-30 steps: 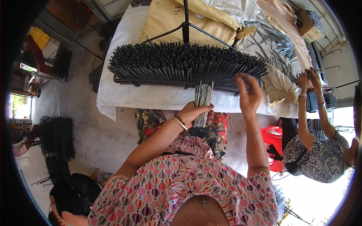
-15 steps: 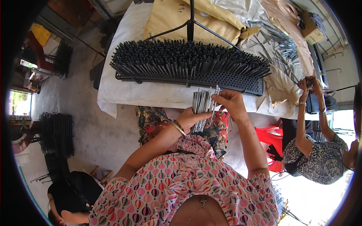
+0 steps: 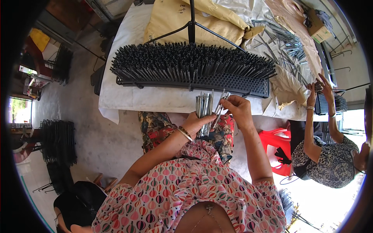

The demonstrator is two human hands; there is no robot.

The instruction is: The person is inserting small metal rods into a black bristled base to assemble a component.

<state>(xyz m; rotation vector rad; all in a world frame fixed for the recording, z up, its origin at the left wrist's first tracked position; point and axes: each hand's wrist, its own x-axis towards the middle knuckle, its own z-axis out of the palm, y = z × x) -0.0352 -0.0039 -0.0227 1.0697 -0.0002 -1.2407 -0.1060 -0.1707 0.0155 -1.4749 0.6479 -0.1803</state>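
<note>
My left hand (image 3: pixel 193 123) is wrapped round a bundle of thin silvery metal rods (image 3: pixel 203 105), held upright in front of the table's near edge. My right hand (image 3: pixel 239 110), right beside it, pinches the upper part of a few rods (image 3: pixel 219 110) that lean away from the bundle. Their lower ends are close to my left thumb. Beyond both hands stands a long black perforated rack (image 3: pixel 254 88), packed with upright dark rods (image 3: pixel 190 62). Its right front part shows bare holes. A small dark rod tip sticks up near the rack's front edge, above my right hand.
The rack stands on a white-covered table (image 3: pixel 128 101) with brown wrapping paper (image 3: pixel 167 23). Loose metal rods (image 3: pixel 285 58) lie at the back right. At the right, a co-worker (image 3: pixel 330 159) raises both hands near a red plastic stool (image 3: pixel 276 139). Black racks (image 3: pixel 58 143) stand at the left.
The few rods in my right hand now tilt further from the bundle, and that hand has shifted slightly. The co-worker's one hand has opened and lifted. The whole view has moved a little.
</note>
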